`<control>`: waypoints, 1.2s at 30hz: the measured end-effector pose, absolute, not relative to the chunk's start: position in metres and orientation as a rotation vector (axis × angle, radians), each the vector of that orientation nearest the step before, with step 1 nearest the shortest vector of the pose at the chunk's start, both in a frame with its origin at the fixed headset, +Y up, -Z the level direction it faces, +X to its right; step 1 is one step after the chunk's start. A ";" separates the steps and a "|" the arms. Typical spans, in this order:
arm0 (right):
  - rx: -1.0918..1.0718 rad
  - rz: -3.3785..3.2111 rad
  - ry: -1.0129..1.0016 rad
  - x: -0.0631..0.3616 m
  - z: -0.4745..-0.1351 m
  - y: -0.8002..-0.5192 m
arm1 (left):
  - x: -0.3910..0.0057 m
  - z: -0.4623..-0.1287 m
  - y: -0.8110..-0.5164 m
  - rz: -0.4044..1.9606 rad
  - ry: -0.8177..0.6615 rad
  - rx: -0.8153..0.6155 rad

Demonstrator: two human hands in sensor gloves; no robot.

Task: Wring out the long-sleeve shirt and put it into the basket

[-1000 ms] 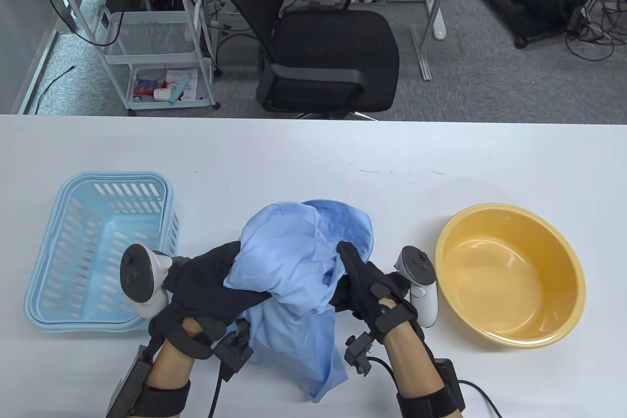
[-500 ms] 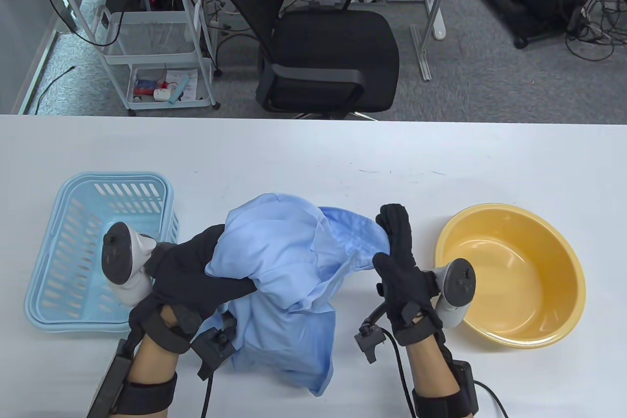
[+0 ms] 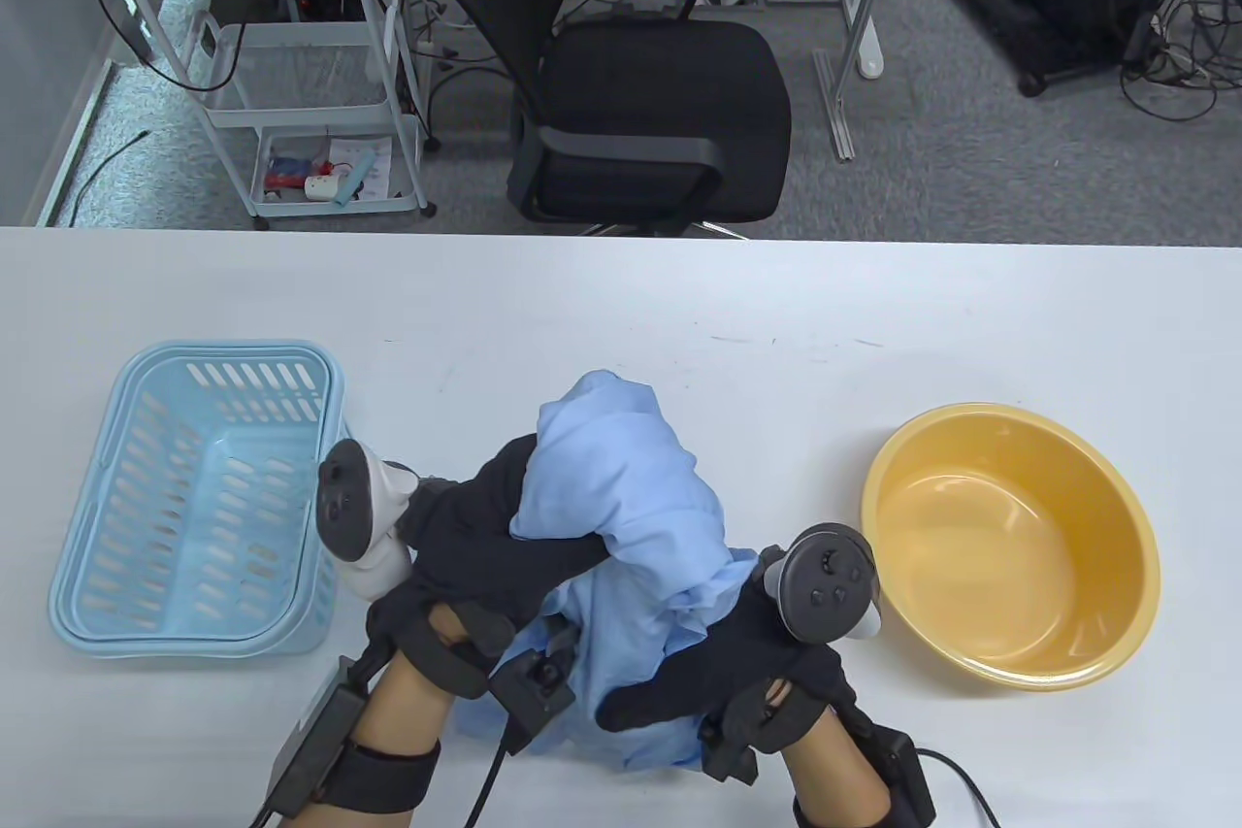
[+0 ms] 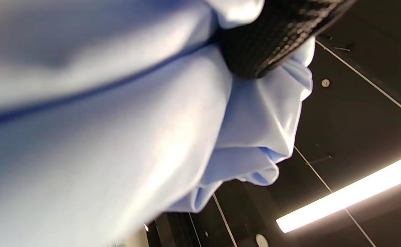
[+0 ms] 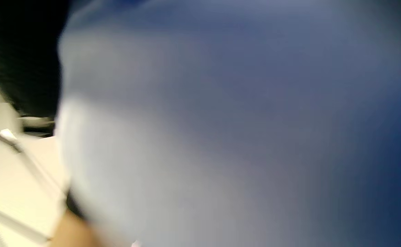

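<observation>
Gripping the light blue shirt (image 3: 631,498) from both ends, the hands now bunch it into a tall twisted wad near the table's (image 3: 621,304) near edge, between the basket (image 3: 194,498) on the left and the yellow basin (image 3: 1009,546) on the right. Half a second ago the right hand (image 3: 737,673) reached flat and open toward the cloth's far right side; it has since swung near and low, fingers wrapped on the lower cloth, thumb pointing left. Left hand (image 3: 495,546) has shifted right, away from the basket, fingers still curled round the upper bunch. Shirt was spread wider before, now pulled in narrow and upright. Left wrist view adds what the table view lacks: folds of cloth hanging under a black gloved finger (image 4: 265,44), with ceiling and a light strip (image 4: 348,192) behind. Right wrist view is blurred, mostly cloth filling it, dark glove at top left; finger pose can't be read there. Basket and basin hold nothing.
</observation>
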State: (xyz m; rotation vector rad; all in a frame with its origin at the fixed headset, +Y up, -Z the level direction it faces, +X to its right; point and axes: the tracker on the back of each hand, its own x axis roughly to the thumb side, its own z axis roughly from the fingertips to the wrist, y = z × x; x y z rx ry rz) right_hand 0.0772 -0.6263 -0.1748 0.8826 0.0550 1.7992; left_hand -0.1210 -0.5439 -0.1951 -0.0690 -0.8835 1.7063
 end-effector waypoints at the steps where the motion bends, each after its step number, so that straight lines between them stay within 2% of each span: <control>1: 0.868 1.785 -0.017 0.078 -0.175 -0.627 | -0.117 -0.195 -0.544 1.701 -0.908 -0.086; 3: 0.834 1.791 -0.001 0.079 -0.176 -0.628 | -0.113 -0.194 -0.544 1.651 -0.959 -0.092; 7: 0.758 1.845 -0.116 0.080 -0.175 -0.626 | -0.112 -0.191 -0.543 1.687 -1.008 -0.104; 11: 0.709 1.845 -0.118 0.078 -0.175 -0.628 | -0.113 -0.189 -0.544 1.674 -1.018 -0.092; 14: 0.647 1.926 -0.191 0.079 -0.173 -0.627 | -0.117 -0.188 -0.543 1.667 -1.006 -0.076; 22: 0.503 2.052 -0.419 0.093 -0.172 -0.626 | -0.131 -0.181 -0.537 1.588 -1.041 -0.158; 26: 0.458 2.052 -0.476 0.102 -0.172 -0.624 | -0.144 -0.173 -0.537 1.533 -1.016 -0.111; 30: 0.421 2.038 -0.543 0.110 -0.171 -0.622 | -0.155 -0.164 -0.540 1.467 -1.050 -0.102; 36: 0.412 1.887 -0.577 0.128 -0.171 -0.612 | -0.170 -0.155 -0.561 1.408 -1.019 -0.030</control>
